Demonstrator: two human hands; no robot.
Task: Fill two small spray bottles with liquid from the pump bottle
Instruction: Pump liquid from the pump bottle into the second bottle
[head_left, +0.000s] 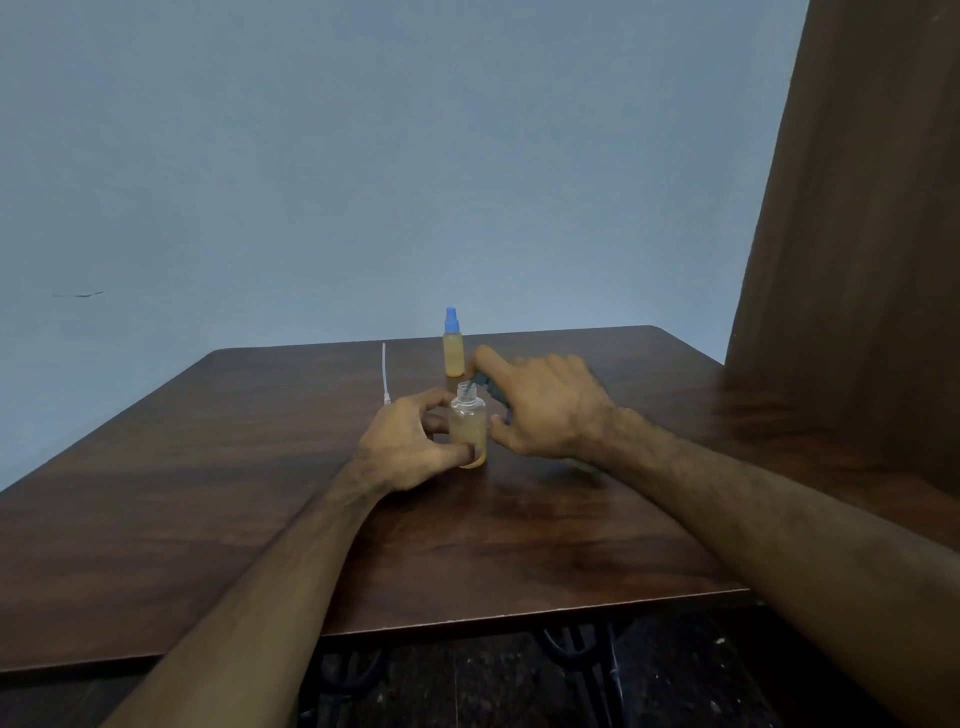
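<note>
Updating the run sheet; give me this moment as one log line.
left hand grips open clear bottle, part full | right hand holds dark pump nozzle over its neck | blue-capped spray bottle behind, full

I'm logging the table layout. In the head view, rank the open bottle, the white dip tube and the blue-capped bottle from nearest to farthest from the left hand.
1. Open bottle: held in the left hand, table centre.
2. White dip tube: just behind the hand, to its left.
3. Blue-capped bottle: standing farther back, near the table's far edge.
</note>
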